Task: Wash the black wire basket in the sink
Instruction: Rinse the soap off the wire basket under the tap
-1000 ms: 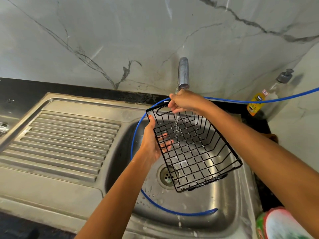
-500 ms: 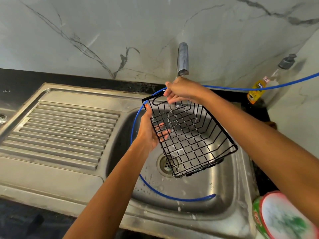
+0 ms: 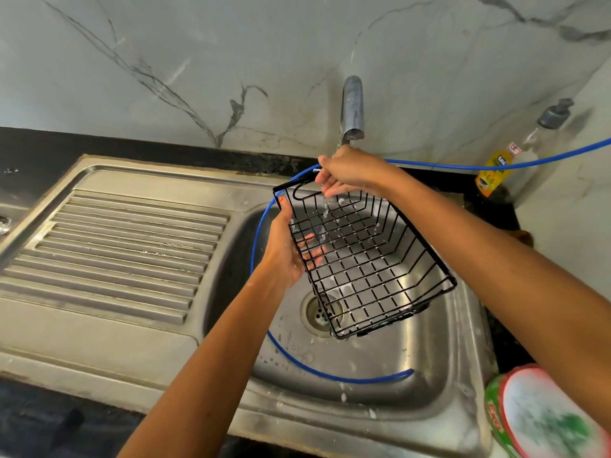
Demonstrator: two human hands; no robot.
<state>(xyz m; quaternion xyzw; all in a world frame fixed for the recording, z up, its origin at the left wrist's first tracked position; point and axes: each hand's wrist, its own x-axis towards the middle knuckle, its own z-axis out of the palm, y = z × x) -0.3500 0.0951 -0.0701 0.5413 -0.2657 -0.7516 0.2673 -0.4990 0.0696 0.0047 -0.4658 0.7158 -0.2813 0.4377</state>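
The black wire basket (image 3: 370, 259) hangs tilted over the steel sink (image 3: 439, 368), its open side facing me and its far end raised. My left hand (image 3: 286, 249) grips its left wall, fingers showing through the wires. My right hand (image 3: 347, 171) holds the top rim at the far end, right under the tap (image 3: 353, 110). A thin stream of water runs from the tap past my right hand and through the basket's wires toward the drain (image 3: 319, 314).
A blue hose (image 3: 330, 375) loops through the sink bowl and runs off to the right. The ribbed drainboard (image 3: 115, 249) lies on the left. A soap bottle (image 3: 496, 170) stands at the back right, a green-and-white tub (image 3: 542, 418) at the front right.
Both hands keep the same hold on the basket under the running water. The basket has barely shifted; the view itself has moved a little.
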